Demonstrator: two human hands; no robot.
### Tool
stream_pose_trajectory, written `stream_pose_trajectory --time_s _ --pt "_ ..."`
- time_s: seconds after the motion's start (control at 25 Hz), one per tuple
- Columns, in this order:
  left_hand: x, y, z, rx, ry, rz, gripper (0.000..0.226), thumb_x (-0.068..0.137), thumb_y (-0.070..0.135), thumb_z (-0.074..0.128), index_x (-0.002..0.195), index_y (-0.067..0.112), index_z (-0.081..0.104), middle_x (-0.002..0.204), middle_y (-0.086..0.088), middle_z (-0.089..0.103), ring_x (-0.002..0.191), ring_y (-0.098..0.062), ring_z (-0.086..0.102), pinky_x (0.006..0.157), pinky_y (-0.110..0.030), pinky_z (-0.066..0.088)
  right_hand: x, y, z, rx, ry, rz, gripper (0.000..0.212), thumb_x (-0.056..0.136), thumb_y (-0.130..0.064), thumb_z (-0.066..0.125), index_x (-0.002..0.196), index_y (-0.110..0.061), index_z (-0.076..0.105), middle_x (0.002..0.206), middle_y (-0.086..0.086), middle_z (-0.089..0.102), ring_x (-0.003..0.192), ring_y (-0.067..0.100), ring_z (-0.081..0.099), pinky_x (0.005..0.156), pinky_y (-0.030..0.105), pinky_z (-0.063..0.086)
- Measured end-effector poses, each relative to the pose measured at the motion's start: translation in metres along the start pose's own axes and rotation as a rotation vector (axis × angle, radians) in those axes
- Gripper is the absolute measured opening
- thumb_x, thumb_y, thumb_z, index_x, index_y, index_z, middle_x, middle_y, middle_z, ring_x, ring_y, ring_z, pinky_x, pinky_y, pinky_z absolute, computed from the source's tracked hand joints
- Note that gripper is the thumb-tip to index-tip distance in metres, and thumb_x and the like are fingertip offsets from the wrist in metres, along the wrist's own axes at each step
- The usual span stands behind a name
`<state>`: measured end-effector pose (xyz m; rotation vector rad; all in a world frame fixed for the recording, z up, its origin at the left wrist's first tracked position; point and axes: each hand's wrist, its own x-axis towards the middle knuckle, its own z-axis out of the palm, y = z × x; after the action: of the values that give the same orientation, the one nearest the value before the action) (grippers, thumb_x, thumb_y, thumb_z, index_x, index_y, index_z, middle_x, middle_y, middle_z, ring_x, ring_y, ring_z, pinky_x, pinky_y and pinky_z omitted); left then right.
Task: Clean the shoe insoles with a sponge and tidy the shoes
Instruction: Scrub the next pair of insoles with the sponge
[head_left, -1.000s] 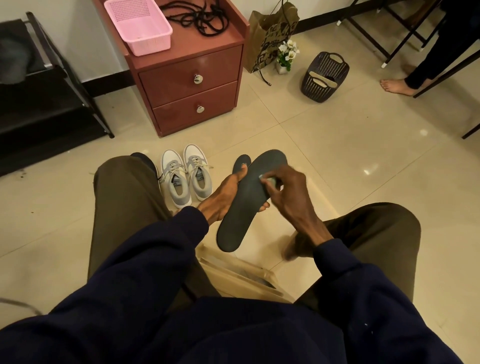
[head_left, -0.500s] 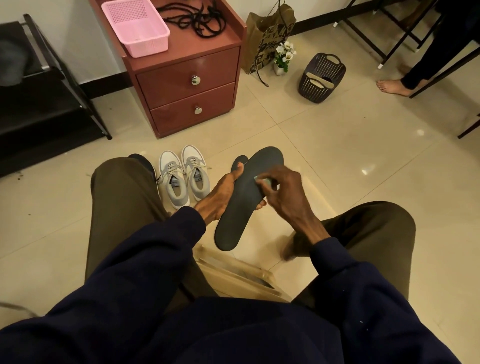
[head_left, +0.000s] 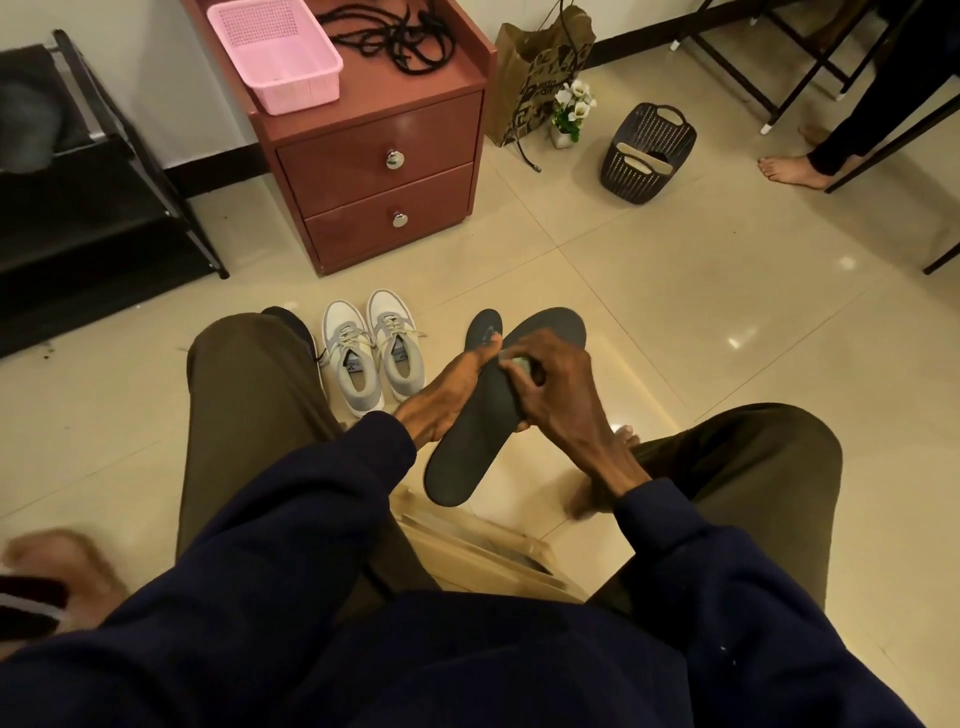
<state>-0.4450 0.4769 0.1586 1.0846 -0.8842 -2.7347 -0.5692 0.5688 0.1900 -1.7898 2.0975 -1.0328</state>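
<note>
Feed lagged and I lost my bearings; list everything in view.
dark grey foam insole: one, dark grey, held above the floor
second dark insole: one, tip showing behind the first
pale green sponge: one, on the held insole
grey-and-white sneakers: pair, floor, before the cabinet
red-brown two-drawer cabinet: one, against the wall
pink plastic basket: one, cabinet top
black cord: one tangle, cabinet top
brown paper bag: one, right of cabinet
white potted flowers: one pot, beside the bag
black plastic basket: one, floor, right of flowers
black shoe rack: one, left
left hand: holds the insole
right hand: grips the sponge
</note>
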Motion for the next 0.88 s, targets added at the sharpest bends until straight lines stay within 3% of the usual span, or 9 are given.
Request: stream_pose_trajectory --time_s 0.12,0.28,0.4,0.48,0.56,0.72,0.8,0.88 --pt "-0.003 0.0 -0.001 -0.028 -0.033 0.005 0.074 0.102 0.061 0.044 0.134 -0.004 0.059 0.113 -0.03 0.067 0.087 -0.041 0.068 0.077 -0.046 0.057 0.01 0.01 -0.005 -0.07 0.014 -0.042 0.008 0.096 -0.015 0.07 0.1 -0.013 0.077 0.095 0.002 0.071 0.088 0.012 0.062 0.079 0.022 0.049" --pt "-0.005 -0.002 0.003 0.039 -0.106 -0.015 0.079 0.103 0.064 0.034 0.139 -0.002 0.057 0.129 -0.033 0.061 0.087 -0.04 0.067 0.078 -0.044 0.059 0.014 0.041 -0.021 -0.149 0.133 0.298 0.009 0.094 -0.015 0.068 0.09 -0.016 0.076 0.089 0.001 0.07 0.085 0.018 0.063 0.074 0.029 0.051" --pt "-0.008 0.0 0.005 -0.005 -0.068 -0.023 0.077 0.103 0.062 0.039 0.139 -0.004 0.056 0.117 -0.033 0.065 0.086 -0.041 0.068 0.076 -0.045 0.058 0.006 0.018 -0.012 -0.051 0.08 0.199 0.006 0.093 -0.013 0.071 0.094 -0.013 0.077 0.092 -0.001 0.071 0.083 0.004 0.061 0.072 0.02 0.05" --pt "-0.007 0.002 0.001 -0.024 0.035 0.01 0.075 0.1 0.062 0.05 0.142 0.0 0.054 0.12 -0.027 0.067 0.095 -0.039 0.069 0.086 -0.048 0.058 0.001 -0.003 -0.005 0.047 -0.035 0.073 0.007 0.093 -0.014 0.073 0.098 -0.011 0.077 0.096 0.0 0.07 0.083 0.002 0.062 0.07 0.013 0.05" --pt "-0.005 0.004 0.0 0.003 0.092 0.027 0.078 0.095 0.065 0.057 0.143 0.004 0.055 0.131 -0.025 0.064 0.105 -0.036 0.067 0.099 -0.049 0.054 0.001 -0.009 -0.002 0.014 -0.077 -0.026 0.008 0.093 -0.015 0.073 0.099 -0.011 0.076 0.096 0.001 0.07 0.085 0.005 0.062 0.074 0.016 0.05" --pt "-0.005 0.001 0.005 -0.024 0.004 -0.013 0.071 0.104 0.06 0.038 0.123 -0.002 0.066 0.107 -0.028 0.07 0.08 -0.039 0.067 0.076 -0.044 0.057 0.012 0.021 -0.011 -0.077 0.099 0.175 0.007 0.095 -0.018 0.07 0.095 -0.014 0.075 0.092 0.001 0.068 0.081 0.01 0.06 0.067 0.018 0.048" --pt "-0.003 -0.001 0.004 -0.009 -0.001 -0.016 0.07 0.104 0.06 0.038 0.127 -0.001 0.064 0.11 -0.029 0.07 0.082 -0.039 0.069 0.076 -0.045 0.059 0.009 0.025 -0.011 -0.06 0.131 0.277 0.006 0.095 -0.019 0.069 0.094 -0.017 0.074 0.092 0.0 0.068 0.08 0.015 0.063 0.068 0.028 0.054" --pt "-0.005 0.002 0.004 -0.043 0.048 0.01 0.063 0.104 0.058 0.043 0.125 0.003 0.066 0.111 -0.024 0.072 0.088 -0.037 0.07 0.086 -0.047 0.057 -0.001 0.008 -0.003 -0.01 0.092 0.199 0.004 0.095 -0.018 0.071 0.096 -0.015 0.074 0.093 -0.001 0.069 0.08 0.011 0.063 0.072 0.022 0.053"
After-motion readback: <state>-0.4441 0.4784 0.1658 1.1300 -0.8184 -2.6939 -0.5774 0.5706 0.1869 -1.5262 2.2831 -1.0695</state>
